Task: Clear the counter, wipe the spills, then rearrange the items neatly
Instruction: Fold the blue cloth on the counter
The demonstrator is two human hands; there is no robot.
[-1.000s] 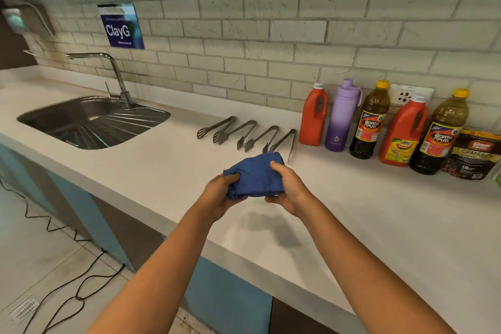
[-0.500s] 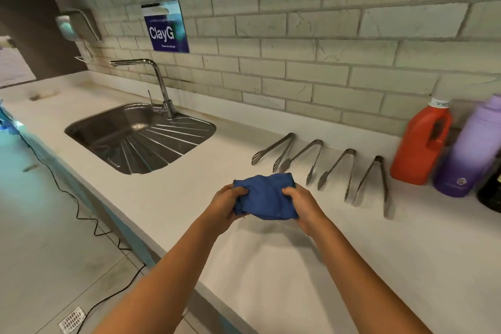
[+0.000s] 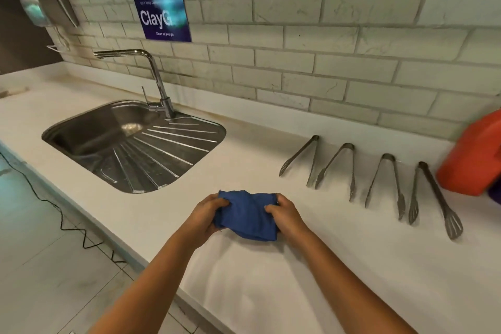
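**Blue cloth held in both hands over the white counter**

The crumpled blue fabric cloth [image 3: 248,215] sits at the lower centre of the frame, its long axis running roughly left to right between the hands. The left hand [image 3: 206,215] grips its left end with curled fingers; the right hand [image 3: 284,215] pinches its right end, thumb on top. The cloth is bunched and folded, and whether it touches the white stone counter [image 3: 271,293] cannot be told. At centre right lie four metal tongs [image 3: 352,171] in a row, hinges towards the brick wall. A red plastic jug [image 3: 474,160] stands at the right edge. A stainless steel sink [image 3: 130,144] with a chrome tap [image 3: 154,76] fills the centre left.
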